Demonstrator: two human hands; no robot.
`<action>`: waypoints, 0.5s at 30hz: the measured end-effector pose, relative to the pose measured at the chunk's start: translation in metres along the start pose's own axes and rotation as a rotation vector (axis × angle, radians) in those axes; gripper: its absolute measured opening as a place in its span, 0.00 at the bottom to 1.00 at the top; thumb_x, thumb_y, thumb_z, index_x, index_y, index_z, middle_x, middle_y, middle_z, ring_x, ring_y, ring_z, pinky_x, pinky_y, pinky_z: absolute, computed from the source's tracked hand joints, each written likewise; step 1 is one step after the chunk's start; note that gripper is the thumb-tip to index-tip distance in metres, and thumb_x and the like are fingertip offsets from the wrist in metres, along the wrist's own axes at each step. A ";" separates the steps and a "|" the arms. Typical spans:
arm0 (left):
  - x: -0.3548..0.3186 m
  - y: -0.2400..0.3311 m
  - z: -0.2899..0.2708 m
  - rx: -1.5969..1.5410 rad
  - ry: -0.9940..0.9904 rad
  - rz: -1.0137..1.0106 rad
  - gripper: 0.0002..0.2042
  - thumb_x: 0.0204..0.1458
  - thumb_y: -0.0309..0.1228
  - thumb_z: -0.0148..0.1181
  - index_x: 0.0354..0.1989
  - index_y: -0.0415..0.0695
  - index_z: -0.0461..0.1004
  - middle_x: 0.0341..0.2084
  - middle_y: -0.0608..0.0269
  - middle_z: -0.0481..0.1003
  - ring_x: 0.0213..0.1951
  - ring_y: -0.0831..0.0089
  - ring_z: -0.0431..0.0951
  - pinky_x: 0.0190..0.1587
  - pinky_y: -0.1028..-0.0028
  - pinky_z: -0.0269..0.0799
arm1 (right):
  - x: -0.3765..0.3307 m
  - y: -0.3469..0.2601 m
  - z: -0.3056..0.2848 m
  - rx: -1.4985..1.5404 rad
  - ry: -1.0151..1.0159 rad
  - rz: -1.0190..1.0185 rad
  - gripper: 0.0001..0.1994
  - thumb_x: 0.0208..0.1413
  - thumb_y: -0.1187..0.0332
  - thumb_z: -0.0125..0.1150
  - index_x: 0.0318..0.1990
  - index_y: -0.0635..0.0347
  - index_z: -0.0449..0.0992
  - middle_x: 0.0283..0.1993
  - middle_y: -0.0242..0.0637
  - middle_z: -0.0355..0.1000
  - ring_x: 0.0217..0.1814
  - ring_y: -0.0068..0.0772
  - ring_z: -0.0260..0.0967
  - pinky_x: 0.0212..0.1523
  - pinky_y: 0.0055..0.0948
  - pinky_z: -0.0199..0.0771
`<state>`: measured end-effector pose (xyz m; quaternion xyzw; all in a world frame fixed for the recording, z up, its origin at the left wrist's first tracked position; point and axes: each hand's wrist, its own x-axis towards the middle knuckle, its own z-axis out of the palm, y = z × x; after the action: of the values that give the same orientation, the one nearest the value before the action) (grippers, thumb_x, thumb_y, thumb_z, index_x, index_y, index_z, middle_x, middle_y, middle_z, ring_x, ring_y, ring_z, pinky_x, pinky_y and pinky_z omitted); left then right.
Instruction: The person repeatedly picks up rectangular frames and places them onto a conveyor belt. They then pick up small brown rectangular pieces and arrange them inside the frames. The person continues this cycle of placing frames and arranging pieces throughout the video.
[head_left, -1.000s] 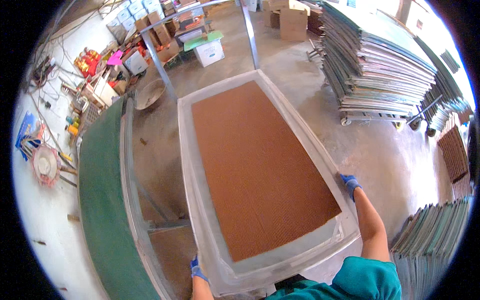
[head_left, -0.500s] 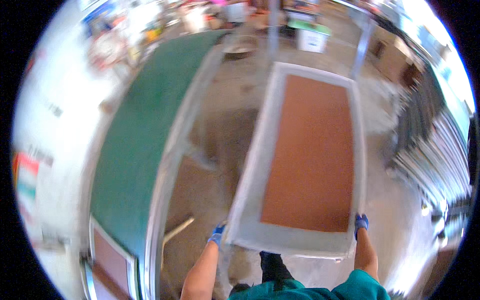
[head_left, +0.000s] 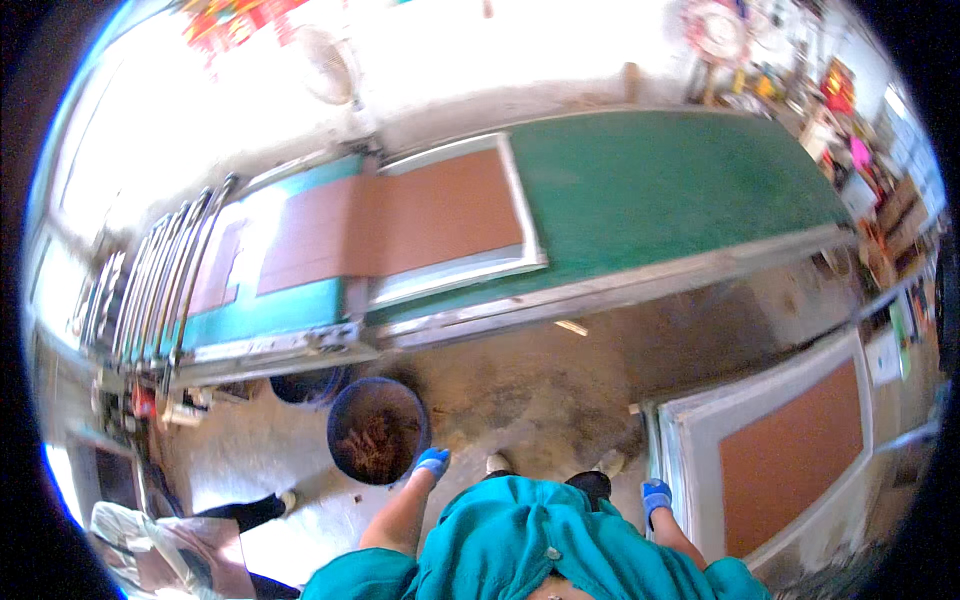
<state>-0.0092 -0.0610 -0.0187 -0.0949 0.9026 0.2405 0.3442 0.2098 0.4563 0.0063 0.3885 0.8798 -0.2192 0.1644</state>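
Observation:
My left hand [head_left: 433, 461], in a blue glove, hangs beside a dark blue tub [head_left: 372, 478] with reddish-brown scraps in it. Nothing is in that hand, and its fingers look apart. My right hand [head_left: 655, 497], also gloved in blue, is close against the left edge of a pale framed panel [head_left: 697, 440] with a brown sheet [head_left: 790, 455] in it. Blur hides its fingers and whether they touch the frame. This panel lies low at the right, apparently on top of others.
Across the far side runs a long green belt table [head_left: 680, 180], carrying another framed brown panel [head_left: 530, 215]. Left of it stands a machine with several rods [head_left: 195, 265]. A second tub [head_left: 305, 385] sits below. Another person [head_left: 190, 550] is at lower left.
Earlier both my hands held the framed panel by its sides in front of me. The view has swung left; the panel is at right, and my left hand is off it.

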 end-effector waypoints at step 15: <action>-0.113 -0.228 0.105 -1.262 0.077 -0.621 0.13 0.48 0.42 0.47 0.16 0.51 0.62 0.13 0.67 0.62 0.15 0.73 0.63 0.16 0.74 0.55 | 0.092 -0.317 -0.021 -0.387 -0.186 -0.423 0.18 0.50 0.57 0.40 0.33 0.61 0.73 0.39 0.49 0.69 0.42 0.51 0.66 0.41 0.43 0.64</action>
<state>0.2123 -0.2057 -0.0956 -0.5380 0.5337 0.6052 0.2438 -0.0913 0.3323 0.0635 0.1361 0.9478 -0.1113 0.2660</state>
